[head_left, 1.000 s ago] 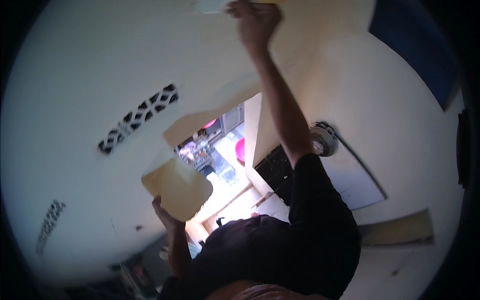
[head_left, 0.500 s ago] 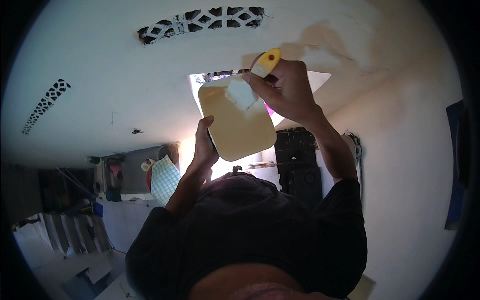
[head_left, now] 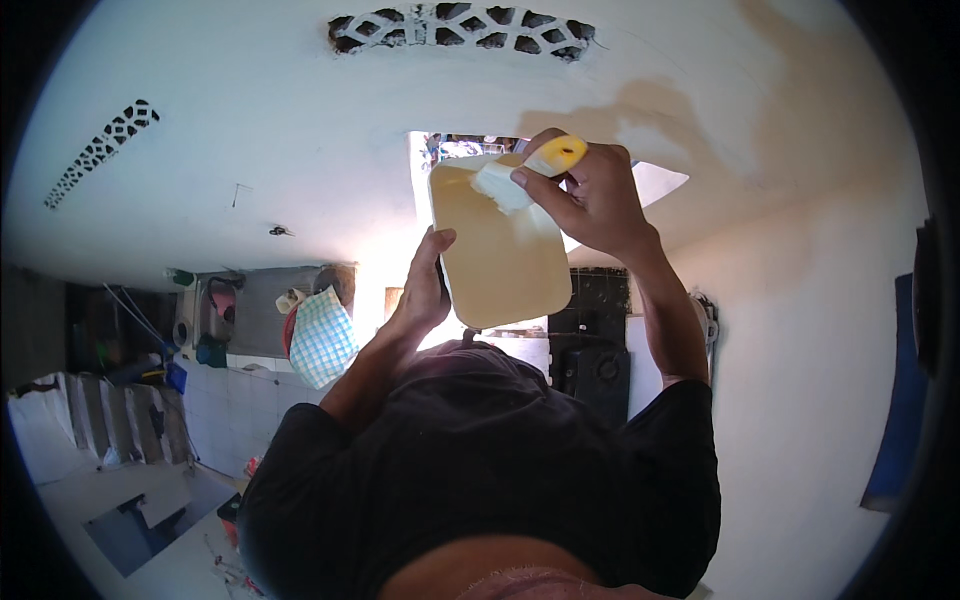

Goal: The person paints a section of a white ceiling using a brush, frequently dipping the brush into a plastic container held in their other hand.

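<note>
My left hand [head_left: 428, 285] grips the left edge of a cream, rounded-rectangular plastic tub [head_left: 508, 262], its thumb over the rim. The fingers beneath the tub are hidden. In my right hand [head_left: 603, 200] is a paintbrush [head_left: 557, 155] with a yellow handle that has a hole near its end. Its broad white head lies over the far part of the tub. Whether the bristles touch the tub's inner surface, I cannot tell.
Ahead rises a white wall with a patterned vent [head_left: 460, 28] and a second vent [head_left: 103, 150] to the left. A bright opening [head_left: 425, 165] shows behind the tub. Left stands a counter with a blue-checked cloth [head_left: 322, 338]; a dark stove-like unit [head_left: 592, 380] is behind my right arm.
Both hands, the tub and the paintbrush have shifted slightly right in the picture as the view moved. The brush handle has tipped lower, closer to level.
</note>
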Demonstrator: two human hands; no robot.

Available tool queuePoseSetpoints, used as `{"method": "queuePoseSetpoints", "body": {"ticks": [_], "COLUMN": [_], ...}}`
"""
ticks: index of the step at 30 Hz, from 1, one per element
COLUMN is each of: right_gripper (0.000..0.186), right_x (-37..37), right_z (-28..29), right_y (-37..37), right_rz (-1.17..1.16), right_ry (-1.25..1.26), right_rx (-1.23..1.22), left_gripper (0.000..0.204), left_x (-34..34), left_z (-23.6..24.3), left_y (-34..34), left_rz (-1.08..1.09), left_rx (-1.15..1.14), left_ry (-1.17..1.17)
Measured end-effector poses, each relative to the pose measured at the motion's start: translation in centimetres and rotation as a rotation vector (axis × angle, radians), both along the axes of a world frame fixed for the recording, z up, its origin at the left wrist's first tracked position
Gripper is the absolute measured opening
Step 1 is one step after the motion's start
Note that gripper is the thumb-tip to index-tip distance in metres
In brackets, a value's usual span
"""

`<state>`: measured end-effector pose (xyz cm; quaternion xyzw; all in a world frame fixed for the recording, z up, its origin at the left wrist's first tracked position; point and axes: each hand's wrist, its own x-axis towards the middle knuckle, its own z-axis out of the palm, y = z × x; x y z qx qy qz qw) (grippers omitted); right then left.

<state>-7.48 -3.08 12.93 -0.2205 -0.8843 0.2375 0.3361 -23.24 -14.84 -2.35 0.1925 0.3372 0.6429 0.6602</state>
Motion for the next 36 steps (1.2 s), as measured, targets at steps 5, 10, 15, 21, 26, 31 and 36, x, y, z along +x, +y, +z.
{"method": "queuePoseSetpoints", "body": {"ticks": [5, 10, 15, 21, 26, 31, 36], "right_gripper": [0.013, 0.016, 0.017, 0.012, 0.013, 0.013, 0.006], "right_x": [0.1, -0.3, -0.2, 0.5, -0.2, 0.0, -0.1], "right_z": [-0.3, -0.5, -0.5, 1.1, 0.0, 0.9, 0.6], "right_y": [1.3, 1.2, 0.5, -0.8, -1.1, -2.1, -4.4], "right_rz": [0.116, 0.111, 0.048, -0.165, -0.261, -0.288, -0.153], "right_ry": [-0.061, -0.06, 0.021, 0.093, -0.075, -0.022, 0.152], "right_rx": [0.039, 0.13, 0.241, 0.184, 0.271, 0.353, -0.025], "left_gripper": [0.052, 0.054, 0.056, 0.056, 0.056, 0.058, 0.057], "left_x": [-0.9, -1.6, -1.8, -2.0, -2.2, -2.5, -2.6], "left_z": [1.1, 2.2, 1.8, 1.0, 0.8, 0.9, 1.1], "left_y": [-0.2, -0.2, 0.1, 0.6, 1.1, 1.2, 1.4], "left_rz": [-0.043, -0.124, -0.073, -0.003, -0.011, -0.001, -0.017], "left_rx": [0.004, 0.071, 0.072, -0.072, -0.053, -0.091, -0.073], "left_ry": [0.008, 0.018, 0.073, 0.016, 0.034, 0.04, -0.052]}}
